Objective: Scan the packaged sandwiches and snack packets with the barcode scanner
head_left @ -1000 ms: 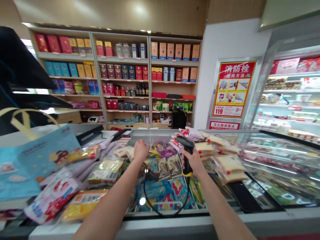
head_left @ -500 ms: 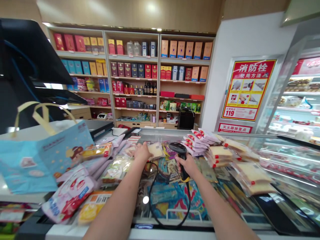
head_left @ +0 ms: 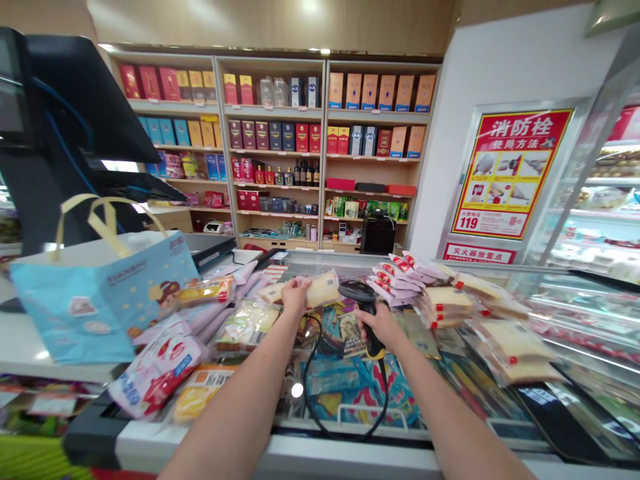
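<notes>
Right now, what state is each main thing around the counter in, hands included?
left hand: closed on bread packet
right hand: closed around scanner
bread packet: held, partly hidden
scanner: held head up, cord attached
cord: slack, looped
shopping bag: standing upright
glass top: loaded with packets
monitor: tilted, on or off unclear

clear, glossy, crinkled plastic wraps the bread [head_left: 323,289]. the scanner [head_left: 359,291] is smooth, dark plastic, its cable [head_left: 387,393] smooth and rubbery-looking. the counter [head_left: 345,259] has a shiny, reflective glass top. the carrier bag [head_left: 85,293] looks matt, paper or cloth unclear. the shelves [head_left: 370,171] look like smooth wood, the monitor [head_left: 83,93] matt plastic, the poster frame [head_left: 463,183] metal.
</notes>
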Demonstrator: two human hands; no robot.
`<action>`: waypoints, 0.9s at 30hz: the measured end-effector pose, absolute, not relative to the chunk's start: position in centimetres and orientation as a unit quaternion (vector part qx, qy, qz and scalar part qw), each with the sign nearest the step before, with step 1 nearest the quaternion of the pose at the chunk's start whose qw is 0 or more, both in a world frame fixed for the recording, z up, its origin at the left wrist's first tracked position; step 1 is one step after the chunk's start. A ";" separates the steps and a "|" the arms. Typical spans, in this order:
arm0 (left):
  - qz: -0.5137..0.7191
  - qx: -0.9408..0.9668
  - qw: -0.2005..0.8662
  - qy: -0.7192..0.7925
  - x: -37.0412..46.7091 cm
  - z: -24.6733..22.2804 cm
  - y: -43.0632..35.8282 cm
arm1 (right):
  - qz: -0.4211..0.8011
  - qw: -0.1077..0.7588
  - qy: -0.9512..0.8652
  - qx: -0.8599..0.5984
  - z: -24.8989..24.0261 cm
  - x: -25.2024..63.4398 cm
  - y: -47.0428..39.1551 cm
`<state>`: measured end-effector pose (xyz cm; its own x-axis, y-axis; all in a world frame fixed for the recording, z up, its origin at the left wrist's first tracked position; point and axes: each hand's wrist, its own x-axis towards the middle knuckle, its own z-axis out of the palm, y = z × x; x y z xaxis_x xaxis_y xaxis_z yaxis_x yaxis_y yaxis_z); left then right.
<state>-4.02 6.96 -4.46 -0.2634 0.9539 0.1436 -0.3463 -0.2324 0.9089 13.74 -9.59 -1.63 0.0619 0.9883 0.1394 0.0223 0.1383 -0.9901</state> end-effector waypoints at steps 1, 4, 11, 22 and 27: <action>0.689 0.378 0.476 0.394 -4.0 -4.5 7.0 | 0.445 0.536 -0.527 -0.486 -1.6 13.7 -9.6; 0.690 0.382 0.483 0.381 -4.1 -4.4 7.1 | 0.446 0.520 -0.533 -0.497 -1.5 13.6 -9.7; 0.694 0.376 0.483 0.379 -4.2 -4.5 7.1 | 0.444 0.518 -0.534 -0.499 -1.7 13.6 -9.7; 0.697 0.369 0.481 0.384 -4.3 -4.4 6.9 | 0.444 0.498 -0.543 -0.510 -1.7 13.5 -9.6; 0.698 0.363 0.486 0.381 -4.3 -4.1 6.5 | 0.446 0.495 -0.541 -0.512 -1.8 13.6 -9.6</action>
<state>-4.33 6.55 -4.11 -0.2635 0.9551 0.1357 -0.4019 -0.2366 0.8846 13.58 -9.58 -1.80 0.0160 0.9968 0.0786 0.1122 0.0763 -0.9907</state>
